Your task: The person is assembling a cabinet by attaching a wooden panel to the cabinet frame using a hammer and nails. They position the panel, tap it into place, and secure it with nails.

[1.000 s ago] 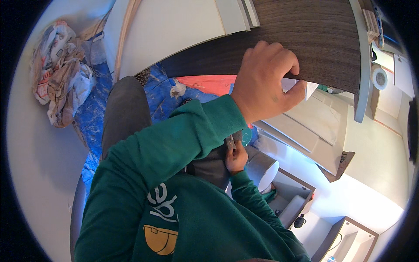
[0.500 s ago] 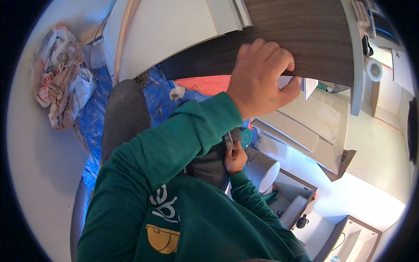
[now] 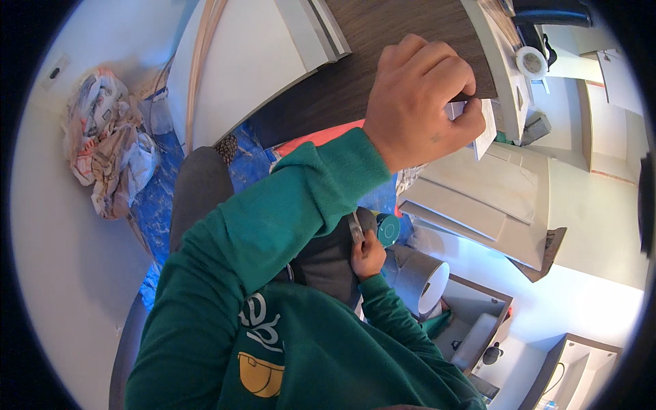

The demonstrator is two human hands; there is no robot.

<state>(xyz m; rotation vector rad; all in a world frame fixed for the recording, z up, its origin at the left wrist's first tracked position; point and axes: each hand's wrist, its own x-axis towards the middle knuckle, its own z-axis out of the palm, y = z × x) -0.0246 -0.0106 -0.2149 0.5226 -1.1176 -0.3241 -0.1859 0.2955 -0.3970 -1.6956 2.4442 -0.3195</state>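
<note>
My left hand (image 3: 420,102) is raised in a green sleeve, fingers closed on a small white piece (image 3: 484,128) at the lower edge of a dark wood panel (image 3: 383,41). Only the end of the white piece shows past my fingers. My right hand (image 3: 369,254) is low by my waist, closed around a slim grey tool (image 3: 356,227) that points upward. The two hands are well apart.
Crumpled printed bags (image 3: 106,150) lie at the left beside blue sheeting (image 3: 160,205). Pale panels (image 3: 492,198) lean at the right, with a grey roll (image 3: 420,277) and a teal disc (image 3: 389,229) below them. A white tape roll (image 3: 531,61) sits on a shelf. Open boxes (image 3: 478,321) stand at the lower right.
My left hand has shifted slightly along the panel's edge, and more of the white piece shows past my fingers. My right hand stays by my waist with the tool.
</note>
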